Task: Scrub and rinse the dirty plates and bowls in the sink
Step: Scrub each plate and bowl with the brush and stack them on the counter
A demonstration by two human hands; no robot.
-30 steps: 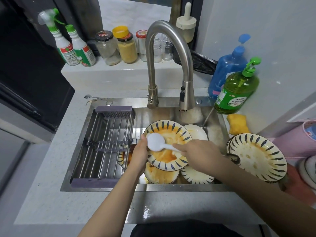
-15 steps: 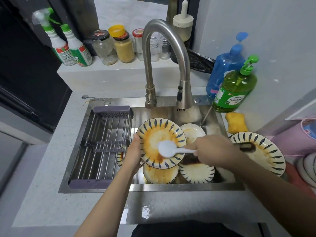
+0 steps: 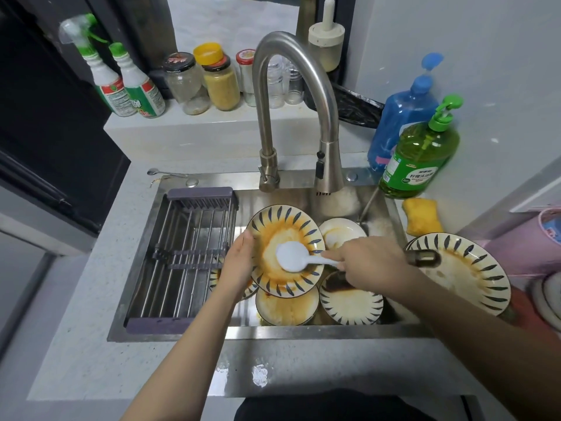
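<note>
An empty drying rack (image 3: 182,256) sits at the sink's (image 3: 273,332) left. A sauce-stained plate (image 3: 285,250) is gripped at its rim by the left hand (image 3: 239,265) and scrubbed with a white brush (image 3: 291,256) clasped in the right hand (image 3: 367,259). At least 4 dirty dishes wait beneath; another plate (image 3: 464,268) rests on the surface. Little appears done.

Two spray bottles (image 3: 121,83), spice jars (image 3: 209,82) on ledge, green soap bottle (image 3: 420,156), blue bottle (image 3: 403,117), possibly a yellow sponge (image 3: 422,218)

2 bare forearms — no sleeves; dark clothing (image 3: 328,405) at the bottom edge
</note>
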